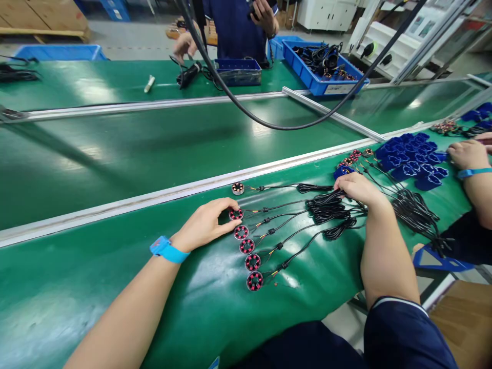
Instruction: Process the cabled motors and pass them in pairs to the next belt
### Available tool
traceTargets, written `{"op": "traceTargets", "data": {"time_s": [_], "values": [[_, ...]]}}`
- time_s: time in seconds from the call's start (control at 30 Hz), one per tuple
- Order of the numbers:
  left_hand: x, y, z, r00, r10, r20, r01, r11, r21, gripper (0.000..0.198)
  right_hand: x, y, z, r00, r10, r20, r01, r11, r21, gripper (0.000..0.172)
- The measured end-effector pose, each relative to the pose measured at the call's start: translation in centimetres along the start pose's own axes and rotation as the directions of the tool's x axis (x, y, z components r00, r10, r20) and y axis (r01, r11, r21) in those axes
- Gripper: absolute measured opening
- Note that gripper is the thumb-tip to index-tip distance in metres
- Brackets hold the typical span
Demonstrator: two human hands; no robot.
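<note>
Your left hand (205, 225) pinches the second wound stator (236, 214) in a row of six near the tabletop's (192, 307) near edge, your right hand (355, 188) clamps their black cable bundles (325, 202), and a heap of loose stators (351, 156) further right apparently remains.

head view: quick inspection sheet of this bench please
surface: green mat, glossy, with light glare
job's things: six round coils in a row, each with a black lead
clutter: pile of blue parts and more coils at right
grippers: left hand pinches second coil; right hand on lead bundles, grip unclear
cables: thick black cable sags across the view
surroundings: co-worker's hand at right; person opposite; blue bin of black parts
</note>
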State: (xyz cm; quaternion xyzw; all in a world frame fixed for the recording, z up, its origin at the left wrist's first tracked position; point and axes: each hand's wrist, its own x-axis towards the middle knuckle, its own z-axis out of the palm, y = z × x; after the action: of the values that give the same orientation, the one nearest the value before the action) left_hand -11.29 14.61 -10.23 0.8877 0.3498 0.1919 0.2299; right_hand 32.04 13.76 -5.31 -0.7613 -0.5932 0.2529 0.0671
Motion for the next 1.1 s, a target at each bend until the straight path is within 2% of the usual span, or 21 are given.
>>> {"op": "traceTargets", "data": {"time_s": [0.07,0.13,0.23,0.3,0.4,0.53,0.6,0.63,0.67,0.73,0.8,0.83,0.9,0.97,1.1], "values": [[0.1,-0.6,0.4,1.000,0.002,0.011,-0.002,0.999,-0.051,0.028,0.3,0.2,0.5,0.998,0.058,-0.029,-0.060,0.995,-0.078,0.028],[0.1,-0.7,0.9,1.000,-0.005,0.012,0.005,0.998,-0.068,0.028,0.3,0.1,1.0,0.986,0.083,-0.142,-0.114,0.967,-0.227,0.027],[0.1,-0.2,1.2,0.998,-0.057,-0.039,0.053,0.993,-0.103,0.033,0.1,-0.6,1.7,0.938,0.081,-0.337,-0.212,0.902,-0.375,0.036],[0.0,0.3,1.2,0.994,-0.076,-0.084,0.065,0.989,-0.135,0.034,0.1,-1.1,1.9,0.919,0.028,-0.393,-0.214,0.873,-0.438,0.032],[0.0,0.8,1.1,0.987,-0.085,-0.138,0.062,0.984,-0.166,0.035,0.0,-1.5,2.0,0.927,-0.068,-0.369,-0.162,0.815,-0.557,0.017],[-0.1,0.8,1.2,0.983,-0.086,-0.164,0.055,0.981,-0.187,0.037,-0.8,-1.1,1.1,0.968,-0.047,-0.247,-0.113,0.796,-0.595,0.017],[-0.1,0.8,1.4,0.981,-0.085,-0.176,0.052,0.981,-0.186,0.038,-1.5,-1.6,0.6,0.952,-0.115,-0.284,-0.078,0.806,-0.587,0.021],[-0.1,0.9,1.4,0.979,-0.085,-0.185,0.051,0.982,-0.180,0.039,-1.9,-2.3,0.6,0.928,-0.186,-0.323,-0.035,0.820,-0.571,0.023],[-0.2,1.0,1.5,0.977,-0.086,-0.197,0.053,0.984,-0.171,0.039,-2.3,-3.4,0.8,0.895,-0.269,-0.355,0.040,0.843,-0.537,0.025],[-0.2,1.2,1.5,0.971,-0.089,-0.223,0.057,0.988,-0.147,0.041,-3.0,-6.5,2.0,0.836,-0.427,-0.344,0.288,0.876,-0.387,0.026],[-0.2,1.4,1.4,0.966,-0.090,-0.243,0.062,0.991,-0.117,0.041,-3.2,-10.2,4.1,0.807,-0.562,-0.181,0.551,0.827,-0.110,0.026],[-0.3,1.5,1.4,0.965,-0.088,-0.248,0.065,0.993,-0.099,0.041,-3.2,-12.0,5.3,0.782,-0.619,-0.074,0.622,0.783,0.028,0.027],[-0.4,1.5,1.4,0.963,-0.086,-0.256,0.074,0.996,-0.056,0.041,-2.7,-14.6,7.7,0.725,-0.683,0.090,0.651,0.722,0.233,0.026],[-0.5,1.3,1.3,0.962,-0.086,-0.260,0.084,0.996,-0.017,0.041,-1.9,-16.0,9.6,0.702,-0.690,0.179,0.608,0.711,0.354,0.024],[-0.7,0.7,1.2,0.958,-0.082,-0.275,0.086,0.996,0.005,0.040,-0.5,-16.0,11.3,0.746,-0.627,0.223,0.432,0.711,0.556,0.027]]}}
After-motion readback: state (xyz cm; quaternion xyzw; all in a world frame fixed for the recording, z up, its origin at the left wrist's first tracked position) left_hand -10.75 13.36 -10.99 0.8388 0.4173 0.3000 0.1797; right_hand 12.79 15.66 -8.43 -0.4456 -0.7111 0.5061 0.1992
